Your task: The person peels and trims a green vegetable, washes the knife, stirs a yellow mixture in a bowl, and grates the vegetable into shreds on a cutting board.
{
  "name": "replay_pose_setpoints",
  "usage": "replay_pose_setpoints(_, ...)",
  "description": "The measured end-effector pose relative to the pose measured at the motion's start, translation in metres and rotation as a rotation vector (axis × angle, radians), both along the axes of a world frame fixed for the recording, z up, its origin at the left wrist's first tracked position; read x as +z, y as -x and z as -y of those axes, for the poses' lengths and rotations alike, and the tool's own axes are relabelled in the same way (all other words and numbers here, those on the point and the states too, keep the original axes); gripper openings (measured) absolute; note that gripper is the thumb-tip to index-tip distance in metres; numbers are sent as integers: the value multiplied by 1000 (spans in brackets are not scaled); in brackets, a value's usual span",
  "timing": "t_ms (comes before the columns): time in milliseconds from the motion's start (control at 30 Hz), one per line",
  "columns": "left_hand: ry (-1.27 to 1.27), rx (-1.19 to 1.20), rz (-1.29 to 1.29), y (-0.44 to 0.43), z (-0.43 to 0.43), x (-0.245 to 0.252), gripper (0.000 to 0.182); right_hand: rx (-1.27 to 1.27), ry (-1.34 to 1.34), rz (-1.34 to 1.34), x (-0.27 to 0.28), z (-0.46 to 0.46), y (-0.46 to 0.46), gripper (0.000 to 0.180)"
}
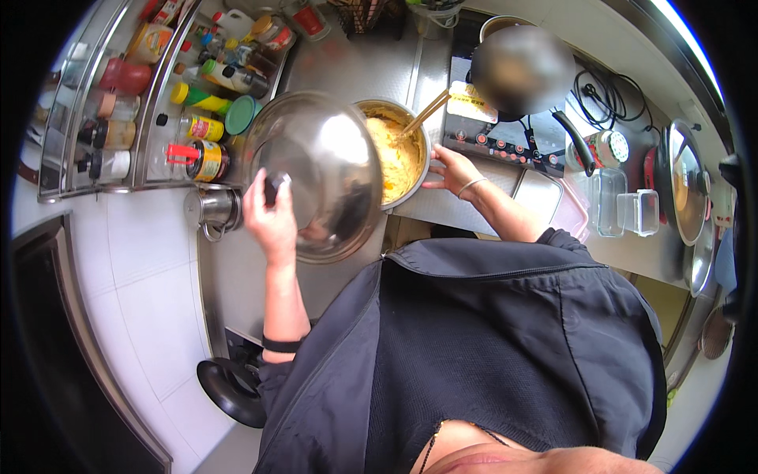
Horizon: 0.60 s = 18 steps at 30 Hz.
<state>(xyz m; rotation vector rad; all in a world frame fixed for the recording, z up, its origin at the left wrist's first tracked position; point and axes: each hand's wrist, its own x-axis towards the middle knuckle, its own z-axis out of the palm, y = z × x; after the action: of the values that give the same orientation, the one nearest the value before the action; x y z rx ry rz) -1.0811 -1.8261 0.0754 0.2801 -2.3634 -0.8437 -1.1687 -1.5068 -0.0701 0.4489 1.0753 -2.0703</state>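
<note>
In the head view, my left hand (269, 216) grips the dark knob of a large domed metal lid (331, 201), which is tilted and overlaps the left part of a metal bowl (427, 155). A yellow, batter-like food (394, 157) fills much of the bowl. A pair of wooden chopsticks (427, 111) stands slanted in the food, pointing up and right. My right hand (455, 172) is at the bowl's right side, its fingers spread against the outer wall near the rim. The bowl's left edge is hidden behind the lid.
Bottles and jars crowd a metal rack (145, 118) at left. Back right, an induction cooktop (503, 139) bears a blurred dark pan with a black handle (574, 142). Glass containers (610, 201), a cable (598, 98) and another lidded pan (684, 183) lie further right. A black wok (228, 391) is low at left.
</note>
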Motion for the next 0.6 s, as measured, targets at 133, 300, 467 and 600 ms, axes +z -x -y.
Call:
replay_pose_setpoints(133, 108, -258, 1, 68, -65, -3, 43, 73, 71, 71, 8, -23, -4, 76)
replay_pose_setpoints(300, 222, -468, 29, 119, -138, -21, 39, -124, 184, 105, 8, -52, -5, 71)
replay_pose_setpoints(467, 228, -459, 269, 117, -143, -36, 40, -200, 374, 150, 1, -57, -5, 82)
replay_pose_setpoints(600, 222, -438, 327, 105, -123, -35, 42, -152, 357, 151, 5, -53, -4, 91)
